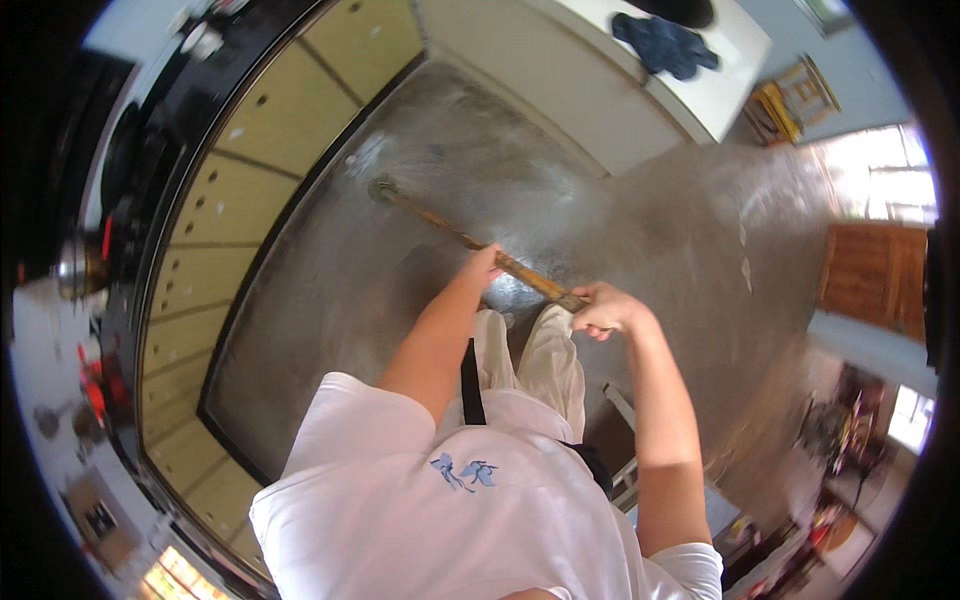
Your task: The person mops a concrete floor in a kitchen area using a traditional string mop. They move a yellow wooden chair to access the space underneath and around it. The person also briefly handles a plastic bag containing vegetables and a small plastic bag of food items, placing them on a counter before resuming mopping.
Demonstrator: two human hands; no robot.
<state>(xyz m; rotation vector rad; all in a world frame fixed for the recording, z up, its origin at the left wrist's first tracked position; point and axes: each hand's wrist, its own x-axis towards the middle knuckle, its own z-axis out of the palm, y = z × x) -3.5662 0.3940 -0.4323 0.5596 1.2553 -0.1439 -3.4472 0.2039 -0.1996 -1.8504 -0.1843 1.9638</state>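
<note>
Both of my hands grip the wooden handle of a mop (pixel 525 276), which slants away from me toward the far left. Its small, dark greenish head (pixel 382 188) rests on the shiny grey floor (pixel 460 130), too small to show its strands. Lower on the handle, my left hand (pixel 487 262) is closed around the wood with the arm stretched out. My right hand (pixel 605 308) is wrapped around the top end, near my right thigh, elbow bent.
Along the left runs a row of yellowish cabinets (pixel 265 110) under a dark counter, with a metal pot (pixel 80 268) on top. A white-topped counter (pixel 735 75) bearing a dark blue cloth (pixel 665 45) stands ahead. Farther right are a yellow chair (pixel 795 100) and a wooden cabinet (pixel 873 280).
</note>
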